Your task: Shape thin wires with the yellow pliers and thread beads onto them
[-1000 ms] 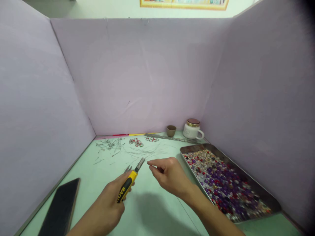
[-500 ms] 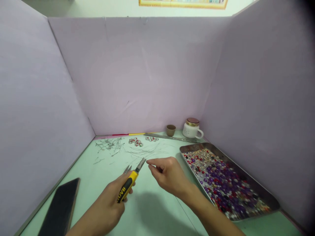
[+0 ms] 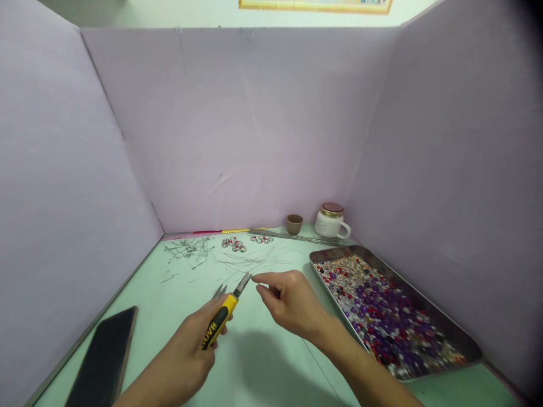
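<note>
My left hand [image 3: 190,350] is closed round a yellow and black utility knife [image 3: 223,319], its short blade pointing up and right. Two pointed metal tips [image 3: 219,291] stick out beside the same hand; the rest of that tool is hidden. My right hand [image 3: 292,302] has its index finger stretched out at the blade's tip, with the thumb apart below and the other fingers curled. Whether the fingertip touches the blade, I cannot tell. Behind the hands lie thin loose wires [image 3: 250,261] and a pair of red-and-clear beaded pieces [image 3: 234,244].
On the right stands a metal tray [image 3: 369,254] of mixed beads. A lidded white mug [image 3: 328,225] and small brown cup [image 3: 294,225] stand at the back. Wire scraps [image 3: 189,250] lie back left, a dark phone-like slab [image 3: 104,356] front left. Pale panels [image 3: 254,124] enclose the table.
</note>
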Available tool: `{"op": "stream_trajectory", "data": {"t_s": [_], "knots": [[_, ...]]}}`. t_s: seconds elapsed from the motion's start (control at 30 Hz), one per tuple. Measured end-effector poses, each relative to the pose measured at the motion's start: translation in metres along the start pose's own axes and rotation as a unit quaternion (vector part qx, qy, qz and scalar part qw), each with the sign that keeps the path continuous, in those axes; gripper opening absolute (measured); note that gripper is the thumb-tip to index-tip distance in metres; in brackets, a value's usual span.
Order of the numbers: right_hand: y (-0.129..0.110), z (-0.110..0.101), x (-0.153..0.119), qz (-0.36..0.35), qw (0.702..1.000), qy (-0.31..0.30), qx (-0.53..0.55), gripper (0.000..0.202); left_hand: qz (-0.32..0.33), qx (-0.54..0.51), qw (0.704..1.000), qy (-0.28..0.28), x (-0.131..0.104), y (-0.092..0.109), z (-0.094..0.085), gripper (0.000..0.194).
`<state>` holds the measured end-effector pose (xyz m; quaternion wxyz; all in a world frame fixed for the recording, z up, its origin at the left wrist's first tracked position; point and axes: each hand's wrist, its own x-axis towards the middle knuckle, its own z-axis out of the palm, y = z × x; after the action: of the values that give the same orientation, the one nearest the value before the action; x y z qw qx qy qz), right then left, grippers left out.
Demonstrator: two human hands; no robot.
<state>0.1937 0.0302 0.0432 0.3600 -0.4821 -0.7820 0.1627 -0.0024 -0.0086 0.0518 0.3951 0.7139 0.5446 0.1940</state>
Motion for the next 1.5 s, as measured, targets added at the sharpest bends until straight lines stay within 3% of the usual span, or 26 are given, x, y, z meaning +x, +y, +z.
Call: {"op": "stream_trajectory", "data": {"t_s": [0.2, 0.47, 0.7, 0.83, 1.03, 1.27, 1.5], "knots": [[0.001, 0.000, -0.002, -0.013, 1.000, 0.001, -0.009, 0.028, -0.002, 0.003, 1.000, 0.003, 0.000, 0.001, -0.001, 0.059], [0.002, 0.001, 0.000, -0.018, 1.000, 0.002, -0.018, 0.028, 0.014, 0.015, 0.999, -0.029, 0.000, 0.002, -0.001, 0.026], [0.001, -0.001, 0.001, -0.015, 1.000, -0.001, -0.025, 0.028, 0.021, 0.052, 0.998, 0.022, 0.006, -0.001, 0.009, 0.004], [0.003, 0.000, 0.003, -0.009, 1.000, 0.002, -0.022, 0.026, 0.006, 0.058, 0.997, 0.041, 0.011, -0.008, 0.016, 0.005], [0.002, -0.002, 0.003, -0.014, 1.000, 0.005, -0.002, 0.025, 0.046, 0.034, 0.997, 0.059, 0.018, -0.016, 0.020, 0.015], [0.001, -0.003, 0.003, -0.012, 1.000, -0.001, 0.010, 0.023, 0.023, 0.028, 0.998, 0.060, 0.019, -0.019, 0.022, 0.033], [0.007, -0.002, 0.006, 0.035, 0.997, -0.043, 0.058, 0.019, 0.025, 0.026, 0.997, 0.062, 0.020, -0.019, 0.023, 0.022]]}}
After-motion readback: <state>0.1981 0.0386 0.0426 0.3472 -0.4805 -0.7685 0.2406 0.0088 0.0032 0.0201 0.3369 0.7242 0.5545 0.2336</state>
